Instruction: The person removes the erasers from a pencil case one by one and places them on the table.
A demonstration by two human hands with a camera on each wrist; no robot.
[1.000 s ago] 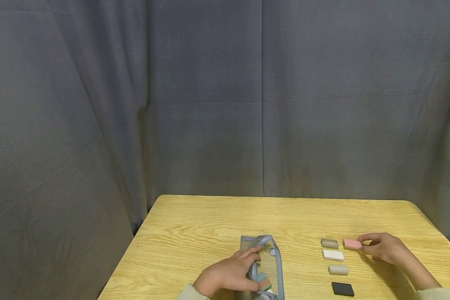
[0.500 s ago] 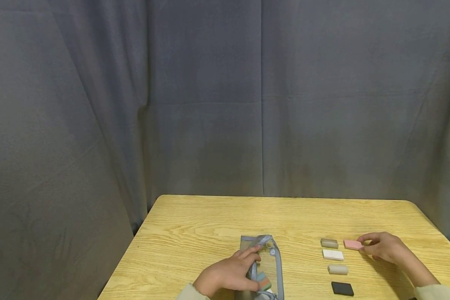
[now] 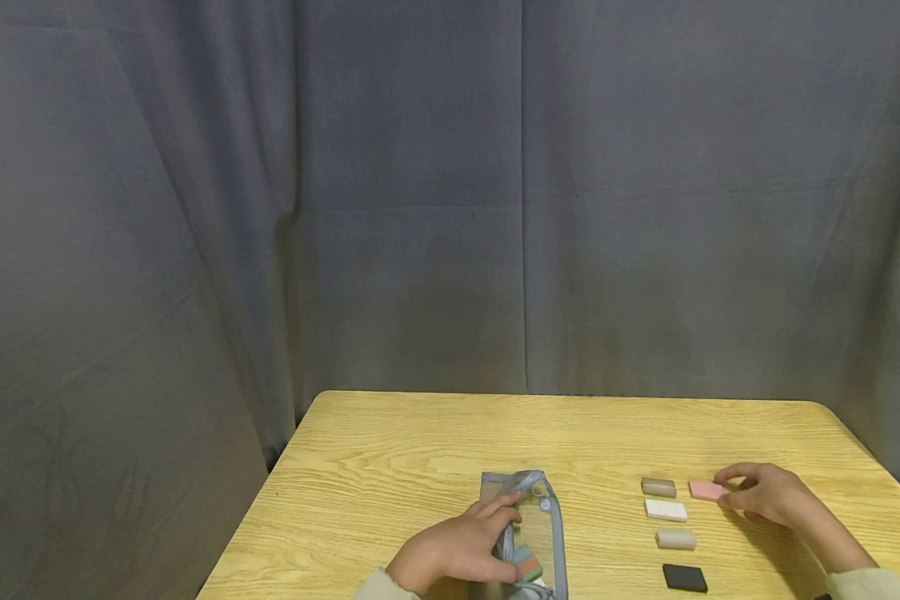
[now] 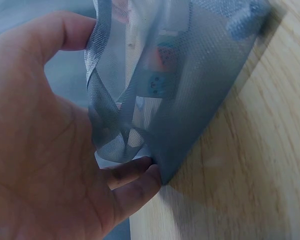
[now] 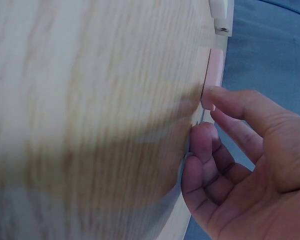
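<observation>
On the right of the table in the head view, my right hand (image 3: pixel 772 493) pinches the near end of a pink eraser (image 3: pixel 704 490) between thumb and index finger. The right wrist view shows the thumb on the end of the eraser (image 5: pixel 215 75), which lies flat, while the other fingers curl beside it. My left hand (image 3: pixel 457 546) grips the grey mesh pouch (image 3: pixel 558 537) by its opening, thumb and fingers spread along the rim. Inside the pouch is a striped block (image 3: pixel 527 563) in blue, orange and green, seen blurred through the mesh (image 4: pixel 210 65) from the left wrist.
Left of the pink eraser, a column runs toward me: a grey-brown block (image 3: pixel 658 487), a white block (image 3: pixel 666 510), a beige block (image 3: pixel 677 539) and a black block (image 3: pixel 685 577). The wooden table (image 3: pixel 390 450) ends at a grey curtain (image 3: pixel 420 250).
The pink eraser has shifted very slightly to the right, away from the grey-brown block, with the right fingers at its end. The left hand and the pouch look unchanged.
</observation>
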